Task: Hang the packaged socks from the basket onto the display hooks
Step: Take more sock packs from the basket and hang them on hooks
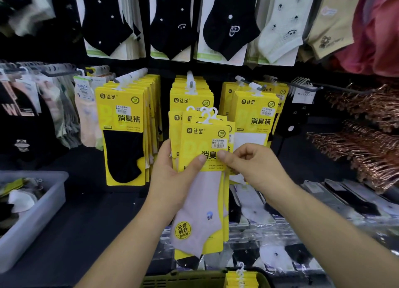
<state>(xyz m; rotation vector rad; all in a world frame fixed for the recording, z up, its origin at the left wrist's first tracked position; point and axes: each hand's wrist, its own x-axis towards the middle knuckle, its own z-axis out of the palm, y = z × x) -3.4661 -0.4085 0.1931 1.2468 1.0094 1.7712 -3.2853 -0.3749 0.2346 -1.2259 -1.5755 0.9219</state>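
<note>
**Item.** The sock packs (201,179) are yellow cards, each topped with a white plastic hanger (205,115). The front card carries a round seal, a white price sticker and a pale pink sock with a round yellow label near the toe. The bundle is held upright in front of the middle stack of hung packs (190,95), above the basket (190,279).

**Hands.** The left hand (172,175) grips the bundle from its left side, with the thumb (199,160) laid across the front card. The right hand (252,169) pinches the right edge of the front card between thumb and curled fingers. Both forearms reach up from the lower edge of the view.

**Counts.**
- Hands: two, both on the bundle.
- Bundle: at least three hangers show, fanned. The exact number of packs cannot be told.
- Yellow stacks on the display hooks (190,80): at least three. The left stack (123,136) shows a black sock and the right stack (254,119) a white one.
- Basket: one, green, holding more yellow packs (241,280).
- Grey bin (43,212): one, at the left.
</note>
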